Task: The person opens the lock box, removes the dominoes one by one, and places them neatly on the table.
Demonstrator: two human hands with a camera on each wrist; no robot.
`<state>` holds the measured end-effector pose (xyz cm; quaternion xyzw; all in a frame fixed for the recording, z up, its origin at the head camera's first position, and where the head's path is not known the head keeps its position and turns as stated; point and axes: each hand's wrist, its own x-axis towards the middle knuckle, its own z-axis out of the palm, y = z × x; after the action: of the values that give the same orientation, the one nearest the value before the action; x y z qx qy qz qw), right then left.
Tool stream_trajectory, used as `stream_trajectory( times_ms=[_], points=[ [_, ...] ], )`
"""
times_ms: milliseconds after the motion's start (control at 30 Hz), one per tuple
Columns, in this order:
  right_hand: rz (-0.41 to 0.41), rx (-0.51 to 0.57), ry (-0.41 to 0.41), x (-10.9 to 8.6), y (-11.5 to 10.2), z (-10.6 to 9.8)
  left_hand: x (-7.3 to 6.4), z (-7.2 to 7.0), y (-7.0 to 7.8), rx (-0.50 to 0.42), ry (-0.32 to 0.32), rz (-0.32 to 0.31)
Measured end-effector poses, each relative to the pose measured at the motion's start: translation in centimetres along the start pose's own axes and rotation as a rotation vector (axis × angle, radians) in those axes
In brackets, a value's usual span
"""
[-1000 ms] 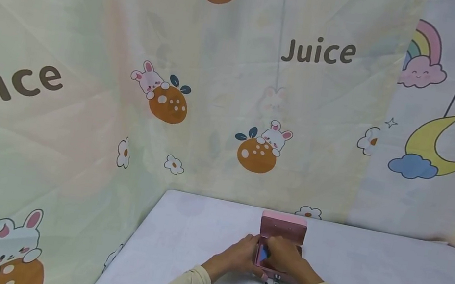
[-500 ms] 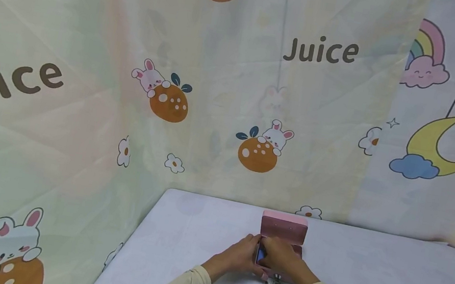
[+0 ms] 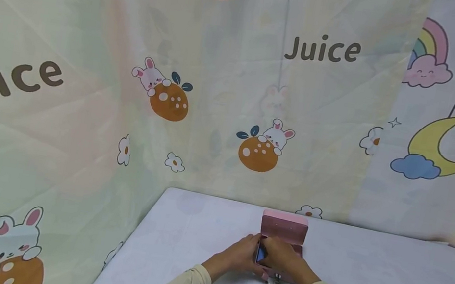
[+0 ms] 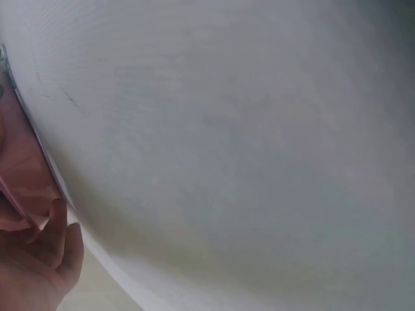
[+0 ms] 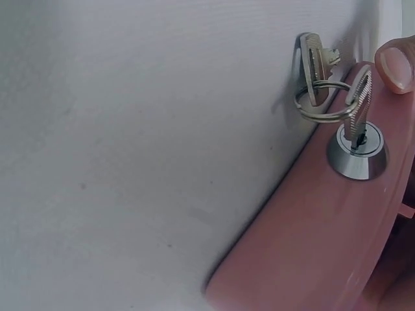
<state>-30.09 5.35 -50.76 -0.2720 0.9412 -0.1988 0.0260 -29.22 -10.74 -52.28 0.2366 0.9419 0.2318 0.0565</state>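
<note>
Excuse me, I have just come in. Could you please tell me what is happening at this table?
A person is busy with a pink box whose lid stands open. The left hand grips its left side, while the right hand reaches inside; what it touches there is hidden. Something blue shows within. A key stands in the front lock, joined by a ring to a second key.

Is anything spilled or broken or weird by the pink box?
Nothing stands out. The pink box is open, with a key in its lock and another key on the same ring, which looks normal. I see no spill or damage. The right hand hides much of the inside, so I can't check there.
</note>
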Motion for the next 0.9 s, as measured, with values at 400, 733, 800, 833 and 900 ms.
stream_trajectory(
  times_ms=[400,733,800,833,900],
  points=[
    [0.045,0.023,-0.029,0.22,-0.06,-0.01,0.17,0.15,0.01,0.047,0.011,-0.003],
    [0.021,0.05,-0.031,0.09,0.17,-0.03,0.01,0.24,0.04,-0.002,0.007,0.0],
    [0.018,0.046,-0.03,0.12,0.28,0.08,-0.02,0.26,0.02,-0.023,0.003,0.0],
    [0.02,0.047,-0.032,0.11,0.29,0.11,-0.05,0.29,0.01,-0.034,0.0,0.002],
    [0.019,0.049,-0.036,0.09,0.32,0.17,-0.08,0.29,0.04,-0.054,-0.003,0.004]
  ],
)
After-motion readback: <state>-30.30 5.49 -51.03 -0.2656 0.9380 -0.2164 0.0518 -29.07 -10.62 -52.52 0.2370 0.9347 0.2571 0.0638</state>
